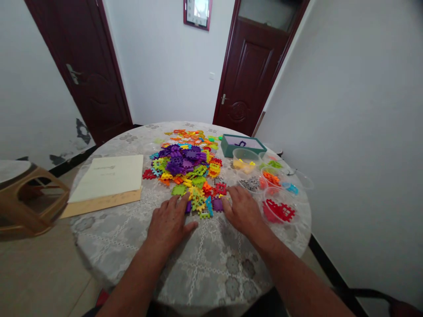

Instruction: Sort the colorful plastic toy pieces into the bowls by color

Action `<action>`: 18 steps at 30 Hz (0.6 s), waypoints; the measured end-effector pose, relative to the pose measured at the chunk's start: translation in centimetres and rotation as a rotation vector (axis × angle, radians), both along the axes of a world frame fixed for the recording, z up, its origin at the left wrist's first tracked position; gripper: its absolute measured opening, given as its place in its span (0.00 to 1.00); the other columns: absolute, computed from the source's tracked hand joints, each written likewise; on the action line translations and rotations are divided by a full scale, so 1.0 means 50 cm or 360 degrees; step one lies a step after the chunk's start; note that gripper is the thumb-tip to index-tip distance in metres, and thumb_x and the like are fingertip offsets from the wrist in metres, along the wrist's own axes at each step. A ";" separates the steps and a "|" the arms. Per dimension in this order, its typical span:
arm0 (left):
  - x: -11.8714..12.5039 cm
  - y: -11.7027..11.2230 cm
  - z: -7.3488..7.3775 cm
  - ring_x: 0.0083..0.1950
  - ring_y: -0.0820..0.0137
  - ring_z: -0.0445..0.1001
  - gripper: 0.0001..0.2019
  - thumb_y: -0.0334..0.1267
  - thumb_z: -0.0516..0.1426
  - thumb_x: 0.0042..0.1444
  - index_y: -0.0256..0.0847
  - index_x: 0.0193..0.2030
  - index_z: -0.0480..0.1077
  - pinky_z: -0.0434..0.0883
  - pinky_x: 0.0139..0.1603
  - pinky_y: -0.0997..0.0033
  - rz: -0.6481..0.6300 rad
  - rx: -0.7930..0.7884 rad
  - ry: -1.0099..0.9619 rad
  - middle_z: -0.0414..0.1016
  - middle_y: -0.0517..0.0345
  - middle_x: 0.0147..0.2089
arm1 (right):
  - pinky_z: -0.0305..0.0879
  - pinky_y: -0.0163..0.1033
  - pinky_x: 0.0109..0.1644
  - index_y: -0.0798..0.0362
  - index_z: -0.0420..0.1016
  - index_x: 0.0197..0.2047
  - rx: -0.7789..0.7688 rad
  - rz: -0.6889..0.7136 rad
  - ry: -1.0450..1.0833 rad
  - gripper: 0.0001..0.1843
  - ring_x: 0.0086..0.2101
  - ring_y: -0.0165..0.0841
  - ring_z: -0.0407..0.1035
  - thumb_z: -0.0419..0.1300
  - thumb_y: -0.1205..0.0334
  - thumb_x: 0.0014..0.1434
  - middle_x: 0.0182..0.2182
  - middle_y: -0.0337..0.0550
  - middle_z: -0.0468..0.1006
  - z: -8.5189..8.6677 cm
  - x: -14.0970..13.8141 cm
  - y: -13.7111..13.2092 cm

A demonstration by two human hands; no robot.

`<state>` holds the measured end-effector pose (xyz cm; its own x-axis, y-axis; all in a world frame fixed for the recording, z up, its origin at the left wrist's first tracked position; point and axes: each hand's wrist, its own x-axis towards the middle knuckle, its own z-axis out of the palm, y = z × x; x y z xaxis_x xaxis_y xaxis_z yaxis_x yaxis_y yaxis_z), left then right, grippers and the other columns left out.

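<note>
A large heap of colourful plastic interlocking pieces lies mid-table, with purple pieces (185, 158) on top. At its near edge are yellow and green pieces (198, 202), a blue piece (209, 206) and a purple square piece (217, 204). My left hand (170, 220) rests palm down at the left of these, fingers spread, fingertips by a small dark purple piece (188, 207). Flat on the right side lies my right hand (243, 209), fingers apart, its thumb touching or very near the purple square. A red square piece (220, 189) sits just beyond its fingers.
Clear bowls at the right hold sorted pieces: yellow (244, 164), grey (250, 183), orange (271, 178) and red (279, 211). Behind stands a green box (228, 147) with a purple piece inside. Pale paper sheets (109, 176) lie left. A brown stool (29, 202) stands beside the table.
</note>
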<state>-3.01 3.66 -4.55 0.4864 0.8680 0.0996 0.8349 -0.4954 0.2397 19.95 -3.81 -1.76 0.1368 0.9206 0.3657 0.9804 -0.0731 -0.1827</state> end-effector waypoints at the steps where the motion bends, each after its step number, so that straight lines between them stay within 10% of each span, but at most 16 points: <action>1: 0.001 0.000 -0.002 0.68 0.45 0.68 0.41 0.51 0.64 0.59 0.51 0.77 0.58 0.67 0.62 0.49 -0.0009 0.0005 0.0006 0.66 0.42 0.74 | 0.68 0.51 0.62 0.55 0.77 0.57 -0.0016 -0.0044 -0.0047 0.18 0.55 0.48 0.71 0.55 0.56 0.73 0.52 0.58 0.79 -0.003 0.014 -0.011; 18: 0.008 0.008 -0.001 0.69 0.46 0.68 0.35 0.51 0.60 0.63 0.50 0.75 0.61 0.69 0.61 0.47 -0.0044 0.0000 0.0151 0.68 0.41 0.73 | 0.66 0.46 0.62 0.55 0.79 0.53 -0.0118 0.0066 0.0007 0.13 0.54 0.43 0.72 0.55 0.65 0.72 0.49 0.54 0.80 -0.043 0.074 0.004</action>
<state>-2.63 4.05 -4.59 0.5174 0.8541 0.0518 0.8399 -0.5185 0.1601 23.67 -3.60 -3.93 0.0995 0.9501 0.2958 0.9821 -0.0461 -0.1825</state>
